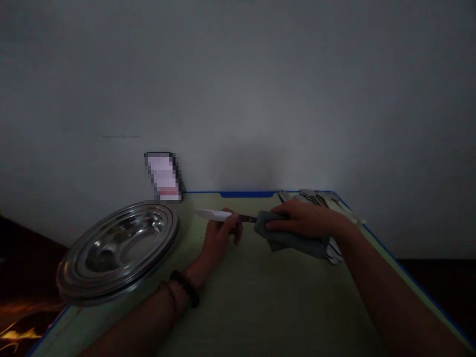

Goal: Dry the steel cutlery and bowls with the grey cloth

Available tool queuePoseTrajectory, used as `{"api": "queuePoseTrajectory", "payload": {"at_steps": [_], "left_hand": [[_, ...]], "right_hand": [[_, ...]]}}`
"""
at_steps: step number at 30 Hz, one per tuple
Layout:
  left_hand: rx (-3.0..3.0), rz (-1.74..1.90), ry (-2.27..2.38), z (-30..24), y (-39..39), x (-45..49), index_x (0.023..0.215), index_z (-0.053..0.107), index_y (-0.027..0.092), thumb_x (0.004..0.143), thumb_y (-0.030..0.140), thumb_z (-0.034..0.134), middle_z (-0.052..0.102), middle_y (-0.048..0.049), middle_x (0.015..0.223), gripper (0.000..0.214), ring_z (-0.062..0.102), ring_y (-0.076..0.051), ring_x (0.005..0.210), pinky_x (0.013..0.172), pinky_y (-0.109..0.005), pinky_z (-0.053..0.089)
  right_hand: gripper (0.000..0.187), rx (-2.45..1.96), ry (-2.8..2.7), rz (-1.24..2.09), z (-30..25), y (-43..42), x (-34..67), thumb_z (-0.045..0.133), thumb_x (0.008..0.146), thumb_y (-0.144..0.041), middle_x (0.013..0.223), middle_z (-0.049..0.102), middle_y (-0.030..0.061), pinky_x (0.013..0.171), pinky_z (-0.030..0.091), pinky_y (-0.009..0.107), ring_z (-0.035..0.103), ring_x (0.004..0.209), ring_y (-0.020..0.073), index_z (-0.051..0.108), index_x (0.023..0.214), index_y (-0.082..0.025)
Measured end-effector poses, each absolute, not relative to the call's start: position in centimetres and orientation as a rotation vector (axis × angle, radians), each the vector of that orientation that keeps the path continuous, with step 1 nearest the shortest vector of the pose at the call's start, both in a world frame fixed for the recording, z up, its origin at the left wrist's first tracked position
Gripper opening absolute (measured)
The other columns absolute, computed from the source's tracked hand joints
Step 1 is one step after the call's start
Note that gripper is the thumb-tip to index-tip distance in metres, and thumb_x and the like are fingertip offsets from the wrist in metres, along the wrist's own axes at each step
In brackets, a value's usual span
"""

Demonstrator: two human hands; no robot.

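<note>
My left hand is closed around a knife, pinching it near the middle, with its pale, bright blade pointing left. The darker handle runs right into a grey-green cloth. My right hand grips that cloth, which is wrapped about the handle's end and hides it. Both hands are just above the table, and a dark bracelet circles my left wrist. Behind and beneath my right hand lies a pile of metal cutlery, partly covered by the hand and the cloth.
A stack of round, shiny metal plates stands on the table's left side. Behind it a phone with a blurred, lit screen leans against the grey wall. The pale green table has a blue edge.
</note>
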State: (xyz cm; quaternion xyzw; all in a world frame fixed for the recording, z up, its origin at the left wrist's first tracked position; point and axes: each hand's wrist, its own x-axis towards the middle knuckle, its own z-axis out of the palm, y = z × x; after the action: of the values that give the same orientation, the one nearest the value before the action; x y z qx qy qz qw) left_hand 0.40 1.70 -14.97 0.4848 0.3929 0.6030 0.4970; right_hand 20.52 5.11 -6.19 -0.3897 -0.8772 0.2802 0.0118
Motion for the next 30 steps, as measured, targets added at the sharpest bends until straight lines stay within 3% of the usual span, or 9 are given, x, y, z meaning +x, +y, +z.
{"api": "queuePoseTrajectory", "payload": {"at_steps": [7,11,16,24,30], "left_hand": [[1.071,1.503,0.979,-15.7,2.2,0.5,0.053,0.040,0.018,0.081,0.039,0.054,0.036,0.0072,0.044,0.038,0.037,-0.006,0.037,0.035,-0.018,0.027],[1.051,1.512,0.963,-15.4,2.0,0.7,0.059,0.042,0.018,0.081,0.045,0.054,0.029,0.0094,0.044,0.037,0.033,-0.005,0.034,0.034,-0.017,0.023],[1.081,1.480,0.939,-15.0,1.7,0.7,0.061,0.041,0.018,0.079,0.047,0.055,0.025,0.0104,0.046,0.037,0.027,-0.004,0.035,0.033,-0.016,0.022],[1.045,1.455,0.916,-15.2,1.5,0.6,0.062,0.040,0.019,0.074,0.050,0.059,0.029,0.0103,0.045,0.038,0.027,-0.004,0.037,0.035,-0.016,0.022],[1.052,1.460,0.961,-15.0,1.2,0.7,0.058,0.035,0.019,0.073,0.046,0.061,0.027,0.0103,0.046,0.040,0.025,-0.003,0.039,0.037,-0.016,0.019]], "right_hand": [[0.048,-1.346,-2.626,0.908,-5.6,5.5,23.2,0.044,0.081,-0.059,0.086,0.068,0.0054,0.060,0.043,0.026,0.061,0.072,0.0175,0.066,0.092,-0.017],[0.048,-1.393,-2.452,0.963,-5.7,6.1,25.8,0.044,0.081,-0.057,0.087,0.069,0.0049,0.062,0.045,0.026,0.062,0.072,0.0172,0.065,0.098,-0.017],[0.048,-1.419,-2.578,0.951,-5.8,5.9,25.4,0.048,0.078,-0.059,0.077,0.069,0.0043,0.055,0.043,0.025,0.061,0.065,0.0162,0.068,0.089,-0.016],[0.048,-1.213,-2.676,1.327,-5.2,4.5,22.3,0.046,0.080,-0.060,0.070,0.065,0.0012,0.051,0.042,0.022,0.056,0.056,0.0112,0.067,0.083,-0.016],[0.047,-1.201,-2.717,1.070,-6.2,4.7,21.0,0.042,0.082,-0.058,0.081,0.068,0.0032,0.057,0.042,0.024,0.060,0.069,0.0149,0.066,0.089,-0.018]]}}
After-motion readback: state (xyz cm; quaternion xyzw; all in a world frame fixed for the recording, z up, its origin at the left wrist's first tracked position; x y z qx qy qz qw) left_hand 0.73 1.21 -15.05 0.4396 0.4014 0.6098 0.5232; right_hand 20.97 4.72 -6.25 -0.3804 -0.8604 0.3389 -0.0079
